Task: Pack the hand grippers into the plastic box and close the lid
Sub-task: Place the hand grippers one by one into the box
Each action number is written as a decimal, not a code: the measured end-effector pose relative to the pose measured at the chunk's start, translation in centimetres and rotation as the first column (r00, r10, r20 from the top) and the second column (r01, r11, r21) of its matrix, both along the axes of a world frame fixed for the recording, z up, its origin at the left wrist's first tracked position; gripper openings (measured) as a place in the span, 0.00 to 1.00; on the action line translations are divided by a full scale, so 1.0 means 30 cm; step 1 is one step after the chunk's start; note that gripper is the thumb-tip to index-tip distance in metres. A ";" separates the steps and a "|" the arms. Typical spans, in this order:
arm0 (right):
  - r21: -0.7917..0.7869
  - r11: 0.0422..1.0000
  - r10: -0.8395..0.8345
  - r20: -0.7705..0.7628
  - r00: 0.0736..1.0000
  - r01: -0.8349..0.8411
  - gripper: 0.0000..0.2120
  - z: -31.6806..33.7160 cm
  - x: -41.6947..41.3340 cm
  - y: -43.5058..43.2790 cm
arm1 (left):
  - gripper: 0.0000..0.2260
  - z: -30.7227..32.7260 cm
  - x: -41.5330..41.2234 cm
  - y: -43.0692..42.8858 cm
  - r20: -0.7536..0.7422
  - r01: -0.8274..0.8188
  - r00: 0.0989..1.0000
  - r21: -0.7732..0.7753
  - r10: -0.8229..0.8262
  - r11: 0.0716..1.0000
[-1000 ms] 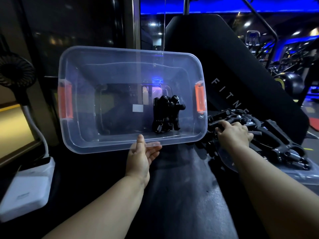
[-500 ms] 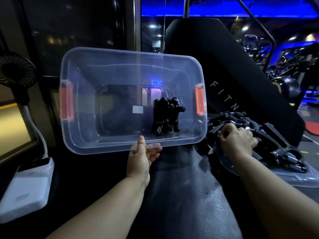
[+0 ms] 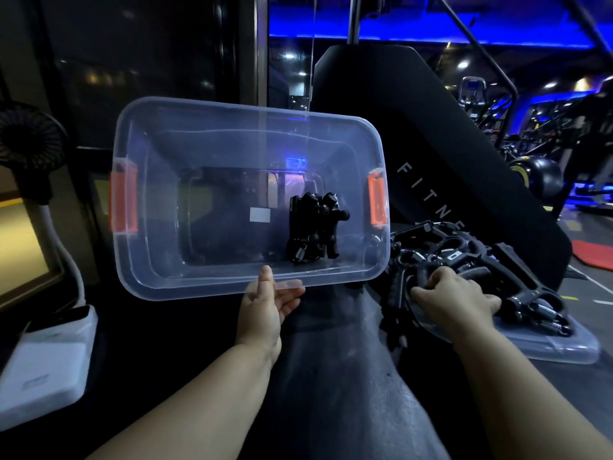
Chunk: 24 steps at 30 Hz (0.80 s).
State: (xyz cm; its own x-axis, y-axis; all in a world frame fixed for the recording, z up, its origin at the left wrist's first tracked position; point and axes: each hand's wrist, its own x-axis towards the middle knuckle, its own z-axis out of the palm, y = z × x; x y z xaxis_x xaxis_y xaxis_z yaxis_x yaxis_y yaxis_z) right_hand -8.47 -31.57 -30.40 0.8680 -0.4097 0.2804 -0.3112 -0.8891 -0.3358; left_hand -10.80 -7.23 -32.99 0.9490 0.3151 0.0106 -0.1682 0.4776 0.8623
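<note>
plastic box (image 3: 159, 194) stood tipped up with its open side toward the camera. the left hand (image 3: 265, 310) pinched its near rim, thumb inside and fingers beneath. a few black hand grippers (image 3: 311, 232) lay bunched at its lower right, near the right orange latch (image 3: 377, 202). beside the box, a pile of hand grippers (image 3: 464, 257) sat on the clear lid (image 3: 564, 346). the right hand (image 3: 454, 302) lay on that pile, fingers curled round one handle.

L hand (image 3: 265, 310), centre frame, is pinching box (image 3: 199, 288) rim, thumb up; R hand (image 3: 454, 298), lower right, is curling fingers round a hand gripper (image 3: 396, 287).
</note>
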 end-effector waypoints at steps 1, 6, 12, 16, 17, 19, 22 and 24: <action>-0.033 0.999 0.002 -0.028 1.000 -0.003 0.10 0.008 -0.007 0.001 | 0.15 0.000 0.000 0.000 -0.001 -0.002 1.000 0.001 0.002 1.000; -0.095 0.995 0.009 -0.166 0.986 -0.026 0.12 0.044 -0.032 0.004 | 0.14 -0.003 0.003 0.004 -0.002 -0.005 1.000 0.007 0.005 1.000; -0.125 0.992 -0.018 -0.173 0.985 -0.003 0.23 0.038 -0.034 -0.013 | 0.15 -0.002 0.003 0.001 -0.003 -0.007 1.000 0.004 0.007 1.000; -0.103 0.993 -0.064 -0.010 0.998 0.062 0.23 0.026 -0.036 -0.019 | 0.13 -0.005 0.008 0.002 -0.003 -0.005 1.000 -0.010 0.005 1.000; -0.090 0.992 -0.082 0.038 0.996 0.085 0.24 0.018 -0.031 -0.022 | 0.13 -0.006 0.009 0.003 -0.005 -0.004 1.000 -0.011 0.004 1.000; -0.051 0.993 -0.097 0.106 0.990 0.103 0.30 -0.001 -0.018 -0.028 | 0.13 -0.009 0.009 0.003 -0.011 0.000 1.000 -0.010 0.000 1.000; -0.013 0.998 -0.058 0.091 0.994 0.059 0.35 -0.020 -0.001 -0.029 | 0.14 -0.010 0.007 0.005 -0.015 0.003 1.000 -0.009 -0.003 1.000; -0.024 0.999 -0.022 0.048 0.999 0.023 0.34 -0.031 0.009 -0.029 | 0.14 -0.009 0.005 0.005 -0.016 0.003 1.000 -0.011 -0.003 1.000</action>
